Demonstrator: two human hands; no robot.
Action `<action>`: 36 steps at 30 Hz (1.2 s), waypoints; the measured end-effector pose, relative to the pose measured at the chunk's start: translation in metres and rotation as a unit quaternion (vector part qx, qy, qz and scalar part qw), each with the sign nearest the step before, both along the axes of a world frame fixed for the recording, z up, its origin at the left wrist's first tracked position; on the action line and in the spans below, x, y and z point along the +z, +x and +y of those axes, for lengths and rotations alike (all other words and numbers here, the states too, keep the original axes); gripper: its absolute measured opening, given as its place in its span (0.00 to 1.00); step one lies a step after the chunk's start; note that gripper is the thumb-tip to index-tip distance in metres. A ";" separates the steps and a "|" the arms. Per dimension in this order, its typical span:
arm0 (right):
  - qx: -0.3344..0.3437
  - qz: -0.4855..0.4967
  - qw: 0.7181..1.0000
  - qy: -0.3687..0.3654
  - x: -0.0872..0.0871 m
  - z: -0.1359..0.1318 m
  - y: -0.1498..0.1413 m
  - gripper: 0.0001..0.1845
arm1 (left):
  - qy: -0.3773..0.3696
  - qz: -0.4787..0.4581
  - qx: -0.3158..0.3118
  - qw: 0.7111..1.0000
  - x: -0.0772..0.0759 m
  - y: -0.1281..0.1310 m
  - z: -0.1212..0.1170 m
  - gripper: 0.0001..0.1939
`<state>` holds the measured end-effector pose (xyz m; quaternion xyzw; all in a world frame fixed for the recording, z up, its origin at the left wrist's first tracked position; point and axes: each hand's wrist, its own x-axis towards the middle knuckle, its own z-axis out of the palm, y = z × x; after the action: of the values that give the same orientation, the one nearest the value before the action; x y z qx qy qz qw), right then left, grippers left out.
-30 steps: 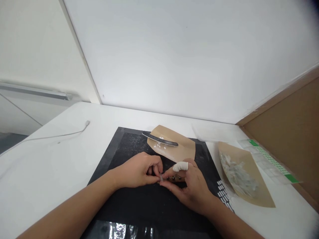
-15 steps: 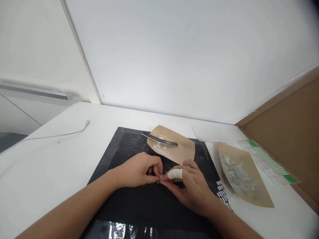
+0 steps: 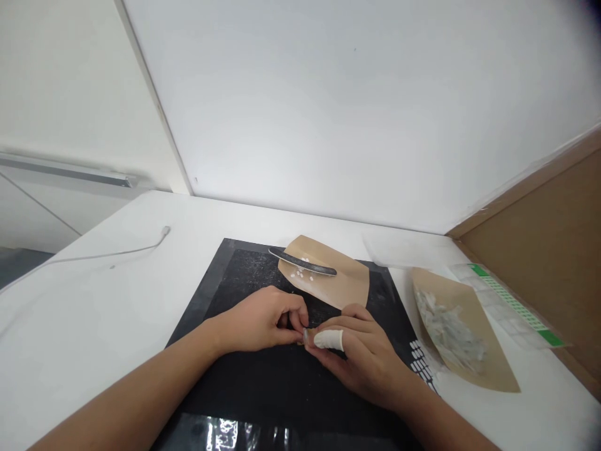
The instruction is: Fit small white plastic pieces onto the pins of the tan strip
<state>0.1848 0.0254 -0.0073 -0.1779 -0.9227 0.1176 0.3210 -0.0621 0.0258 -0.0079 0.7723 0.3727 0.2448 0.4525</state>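
Both hands meet over the middle of a black mat [image 3: 244, 282]. My left hand [image 3: 263, 322] is closed, its thumb and fingertips pinching a tiny pale piece [image 3: 305, 336] where the hands touch. My right hand [image 3: 361, 354] is closed too, with a white cot on the thumb [image 3: 328, 339] pressed down onto a small dark object that its fingers hide. Behind the hands lies a brown paper sheet [image 3: 338, 282] with a dark nail file [image 3: 303, 263] and several small white bits on it.
A second brown paper [image 3: 488, 369] holding a heap of clear pieces lies at the right, next to rows of small white tabs [image 3: 420, 360] on the mat edge. A green-edged clear strip [image 3: 511, 304] lies by a brown board. A white cable [image 3: 94, 257] runs across the left tabletop.
My right thumb with the white cot has come down from above the fingers onto the small dark object, covering it. The left hand keeps its pinch in the same place.
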 end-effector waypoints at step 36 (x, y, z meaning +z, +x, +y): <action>0.014 -0.019 0.999 0.031 0.001 -0.001 0.000 0.08 | -0.051 -0.055 0.005 0.997 -0.005 0.001 0.000 0.08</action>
<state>0.1850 0.0243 -0.0059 -0.1574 -0.9344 0.0899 0.3068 -0.0611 0.0257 -0.0130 0.7317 0.3631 0.2694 0.5101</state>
